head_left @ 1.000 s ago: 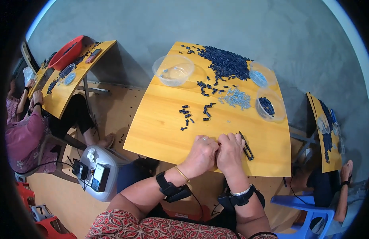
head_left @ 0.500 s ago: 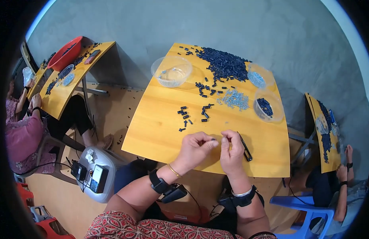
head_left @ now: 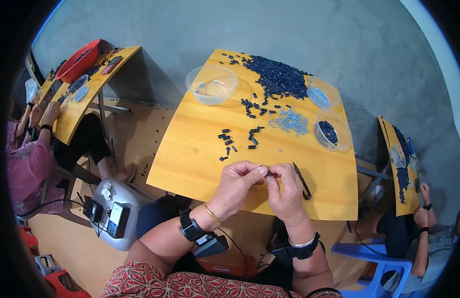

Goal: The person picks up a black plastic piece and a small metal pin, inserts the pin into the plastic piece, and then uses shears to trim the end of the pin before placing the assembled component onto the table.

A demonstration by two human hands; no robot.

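Over the near edge of the wooden table, my left hand (head_left: 237, 187) and my right hand (head_left: 285, 192) meet at the fingertips. Thumbs and forefingers pinch a small black plastic piece (head_left: 269, 174), mostly covered by the fingers. Whether a second tiny part is in the pinch I cannot tell. Beside my right hand lies a slim black tool (head_left: 303, 182) with a narrow tip. Just beyond my hands are several loose black cylindrical pieces (head_left: 227, 142). Farther off, a scatter of small clear-bluish parts (head_left: 291, 122) lies below a large heap of black pieces (head_left: 277, 77).
A clear bowl (head_left: 211, 85) with a few bits stands at the far left of the yellow table (head_left: 185, 164). On the right are a tub of bluish parts (head_left: 319, 98) and one of black pieces (head_left: 329, 132). People work at side tables; a grey stool (head_left: 128, 242) holds devices.
My right fingers have come in to join my left fingertips at the small black piece; before, the hands were slightly apart. The whole view has shifted a little.
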